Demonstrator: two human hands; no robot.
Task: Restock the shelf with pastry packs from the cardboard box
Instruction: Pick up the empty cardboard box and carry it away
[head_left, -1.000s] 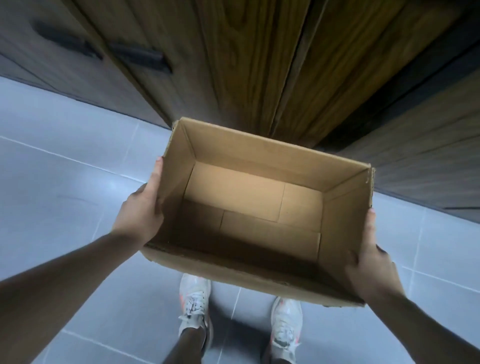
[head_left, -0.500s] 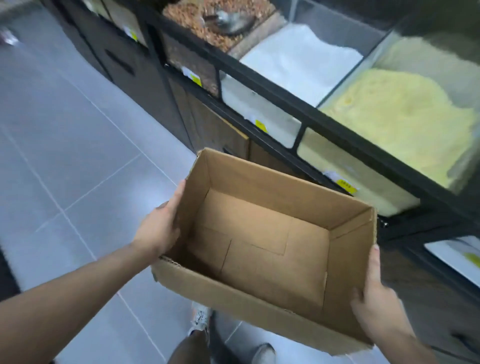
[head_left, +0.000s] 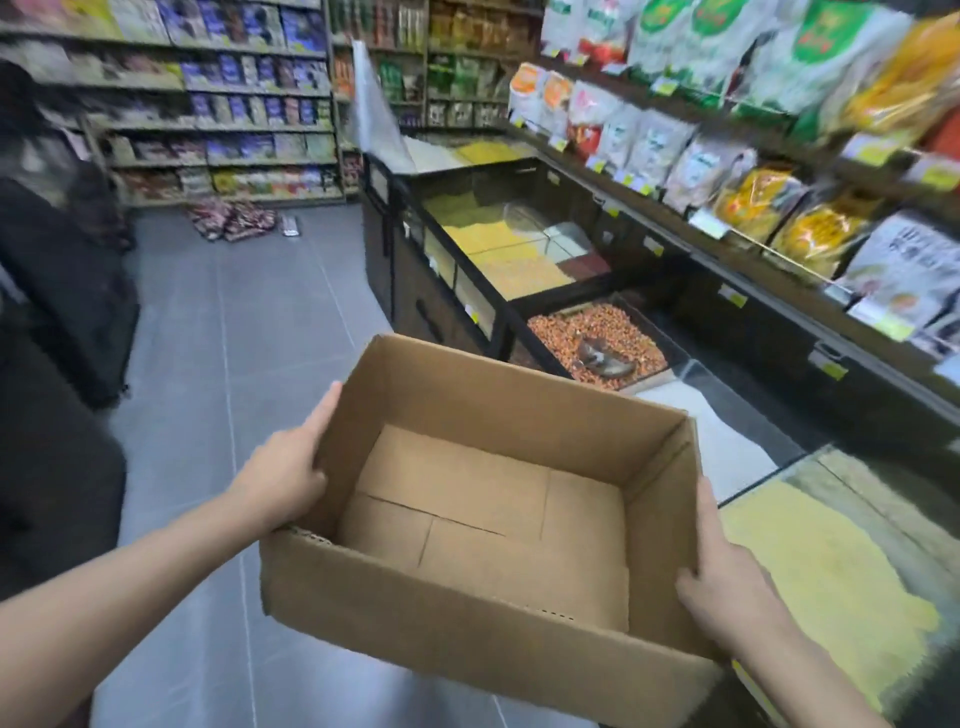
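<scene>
At the far left stands a dark shape (head_left: 62, 312), too blurred to tell what it is, and behind it a far shelf (head_left: 218, 104) carries rows of blue and mixed packets. On the grey tiled floor (head_left: 234, 338), near that shelf, lie some patterned packs (head_left: 231, 221). Nearer, the left hand (head_left: 283, 475) grips the left wall of the cardboard box (head_left: 467, 639), with the thumb along the upper edge and the fingers curled round the outside. The box is held in the air in front of the person, in the near middle of the scene, open at the top, and only its bare bottom flaps show inside. The right hand (head_left: 724, 592) holds the right wall in the same way, thumb up along the edge. To the right of the box runs a dark counter with bulk bins (head_left: 519, 260) of yellow and white grains; one bin holds reddish-brown nuts (head_left: 587, 332) with a metal scoop (head_left: 605, 358) lying on them. Above the bins, at the far right, a sloping shelf (head_left: 727, 156) displays bags with yellow price labels.
</scene>
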